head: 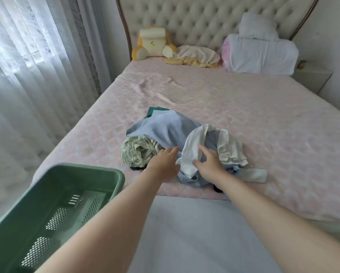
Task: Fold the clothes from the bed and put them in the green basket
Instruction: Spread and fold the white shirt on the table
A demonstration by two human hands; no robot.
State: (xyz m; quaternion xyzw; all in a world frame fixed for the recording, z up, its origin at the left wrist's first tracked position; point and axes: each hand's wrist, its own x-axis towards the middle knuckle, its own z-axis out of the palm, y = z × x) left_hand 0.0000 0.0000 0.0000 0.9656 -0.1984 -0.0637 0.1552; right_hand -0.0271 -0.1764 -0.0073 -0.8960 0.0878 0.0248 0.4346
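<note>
Atop quilted pink bed (244,119), both hands (left hand (163,164), right hand (209,164)) reach crumpled clothes (165,131).

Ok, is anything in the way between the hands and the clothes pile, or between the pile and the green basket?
Nothing visible. The left hand and right hand are at the clothes pile, fingers extended. Only bare pink bedspread lies between the pile and the green basket, whose top is open.

No text is legible; the small tag (152,43) on the plush toy (145,51) is blurred.
</note>
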